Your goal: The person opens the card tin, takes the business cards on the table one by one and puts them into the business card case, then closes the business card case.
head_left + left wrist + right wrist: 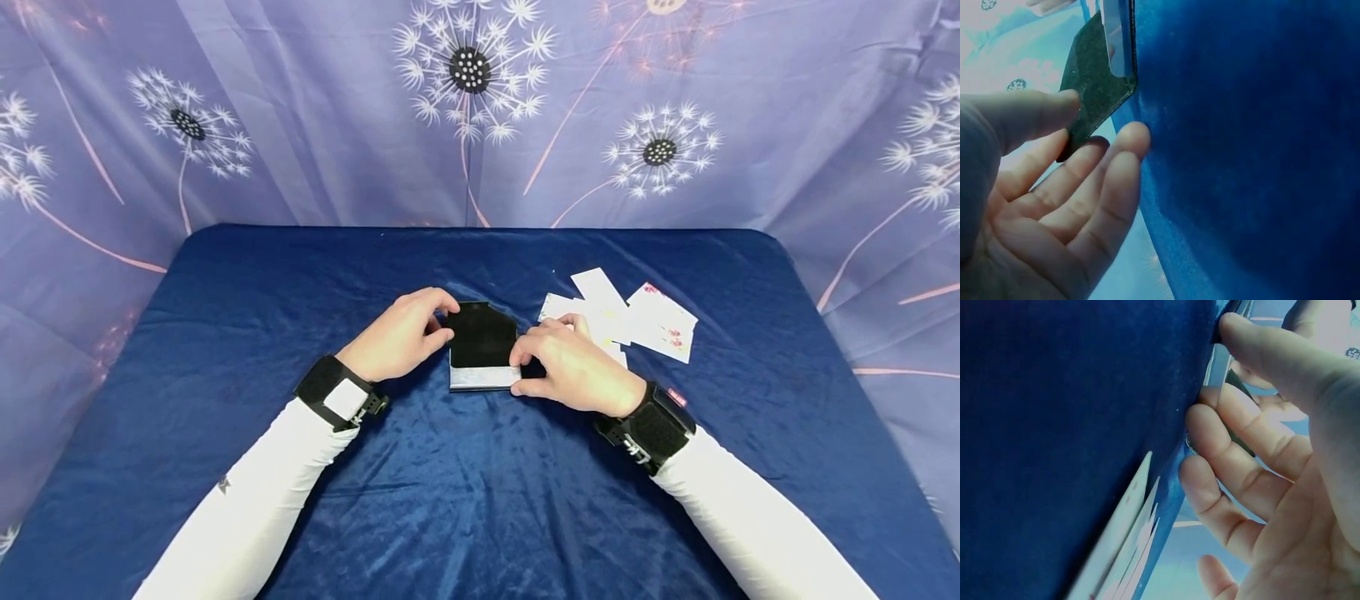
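Note:
A flat black card case (483, 337) with an angled flap and a pale, shiny band along its near side lies on the blue cloth. At its far left edge my left hand (401, 332) pinches the dark flap (1094, 81), thumb on one face and fingers behind, as the left wrist view shows. My right hand (573, 367) grips the near right corner of the case between thumb and fingers. Several white cards (600, 304), some with small red prints, lie loosely overlapped just beyond the right hand, which hides part of them.
The blue velvet-like cloth (337, 483) covers the table. Behind the table's far edge hangs a lilac curtain (322, 108) with dandelion prints. Both wrists carry black straps, such as the right wrist strap (656, 429).

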Demonstrator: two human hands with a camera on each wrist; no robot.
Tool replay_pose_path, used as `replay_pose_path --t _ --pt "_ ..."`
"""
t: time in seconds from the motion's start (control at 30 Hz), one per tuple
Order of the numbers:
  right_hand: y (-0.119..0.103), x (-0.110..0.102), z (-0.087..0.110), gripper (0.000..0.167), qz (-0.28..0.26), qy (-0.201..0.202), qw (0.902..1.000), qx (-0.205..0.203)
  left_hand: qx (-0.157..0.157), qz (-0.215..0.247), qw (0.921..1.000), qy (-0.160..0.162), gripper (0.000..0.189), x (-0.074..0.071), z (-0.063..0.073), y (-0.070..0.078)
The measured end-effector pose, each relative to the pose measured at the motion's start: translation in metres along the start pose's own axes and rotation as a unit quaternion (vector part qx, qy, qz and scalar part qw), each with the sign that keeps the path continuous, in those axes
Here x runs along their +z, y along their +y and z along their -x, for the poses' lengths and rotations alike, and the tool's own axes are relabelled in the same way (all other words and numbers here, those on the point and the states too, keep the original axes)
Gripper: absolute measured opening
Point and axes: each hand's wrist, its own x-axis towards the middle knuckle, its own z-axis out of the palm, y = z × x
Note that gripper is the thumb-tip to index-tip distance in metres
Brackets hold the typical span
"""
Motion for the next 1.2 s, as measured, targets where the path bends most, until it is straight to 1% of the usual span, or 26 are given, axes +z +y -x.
replay_pose_path --t 0.23,0.33,0.63,0.9,1.03,1.13,1.2 --pt "-0.0001 -0.0017 0.0005 0.026 0.008 0.001 1.0000 0.004 -0.008 -0.053 0.9985 -0.011 0.043 0.0005 -0.0005 -0.0006" --pt "-0.0007 -0.0024 0.0004 0.027 0.009 0.001 0.9999 0.005 -0.010 -0.066 0.9976 -0.019 0.046 0.0000 0.0000 -0.0005" --pt "0.0002 -0.0016 -0.0009 0.027 0.011 0.002 0.9999 0.002 -0.017 -0.086 0.9952 -0.044 0.051 -0.0014 0.0026 0.0016" --pt "-0.0015 -0.0008 0.0001 0.027 0.010 -0.004 0.9999 0.008 -0.008 -0.095 0.9936 -0.062 0.056 -0.0010 0.0052 0.0004" --pt "-0.0007 0.0003 0.0003 0.026 0.012 -0.005 0.9999 0.007 -0.013 -0.099 0.9927 -0.068 0.058 -0.0001 0.0057 0.0005" --pt "-0.0010 0.0001 0.0003 0.027 0.013 -0.005 0.9999 0.008 -0.009 -0.104 0.9921 -0.068 0.058 0.0006 0.0056 0.0006" --pt "-0.0013 -0.0004 0.0002 0.027 0.013 -0.005 0.9999 0.008 0.000 -0.109 0.9918 -0.068 0.058 0.0004 0.0058 0.0006"
